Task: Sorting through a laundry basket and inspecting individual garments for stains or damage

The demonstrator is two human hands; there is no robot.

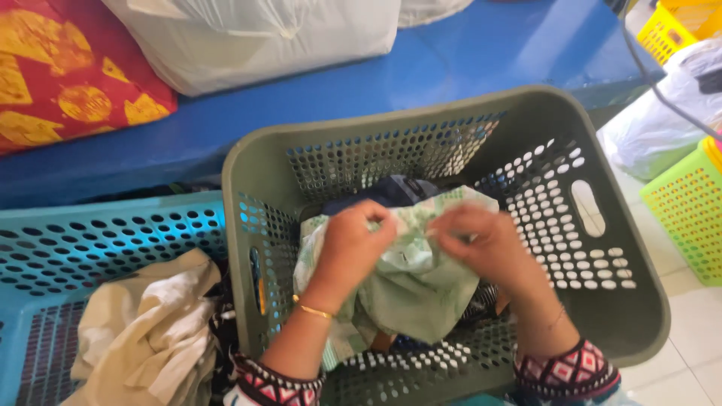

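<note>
Both my hands reach into an olive-green perforated laundry basket (541, 113). My left hand (353, 244) and my right hand (485, 244) each pinch the top edge of a pale green patterned cloth (410, 293), holding it just above the other clothes. A dark blue garment (391, 192) lies behind the cloth inside the basket. A thin gold bangle circles my left wrist. Patterned red, black and white sleeves cover both forearms.
A light blue basket (98, 240) at the left holds a cream cloth (150, 331). Behind runs a blue bench (466, 60) bearing a white plastic bag (263, 34) and a red and yellow fabric (68, 71). Yellow-green baskets (688, 210) stand on the tiled floor at right.
</note>
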